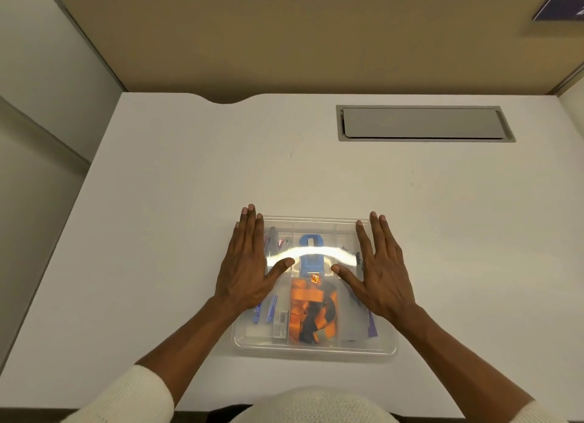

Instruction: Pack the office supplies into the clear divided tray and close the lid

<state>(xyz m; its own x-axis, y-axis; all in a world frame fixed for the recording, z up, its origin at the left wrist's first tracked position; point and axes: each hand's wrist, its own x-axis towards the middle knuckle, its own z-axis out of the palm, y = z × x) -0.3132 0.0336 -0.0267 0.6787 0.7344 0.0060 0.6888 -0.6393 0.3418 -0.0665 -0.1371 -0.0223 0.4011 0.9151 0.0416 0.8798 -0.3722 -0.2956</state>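
The clear divided tray (316, 348) sits on the white desk near its front edge, with its clear lid (316, 223) lying flat on top. Through the lid I see a blue staple remover (311, 249), orange and black binder clips (313, 312), pens at the left (271, 309) and a blue item at the right (373, 326). My left hand (245, 264) lies flat, palm down, on the lid's left side. My right hand (380, 267) lies flat on the right side. Both have fingers spread and hold nothing.
A grey cable hatch (423, 124) is set into the desk (158, 201) at the back right. A tan partition panel (284, 43) rises behind the desk. A blue sign (562, 7) hangs at its top right. White sleeves show at the bottom.
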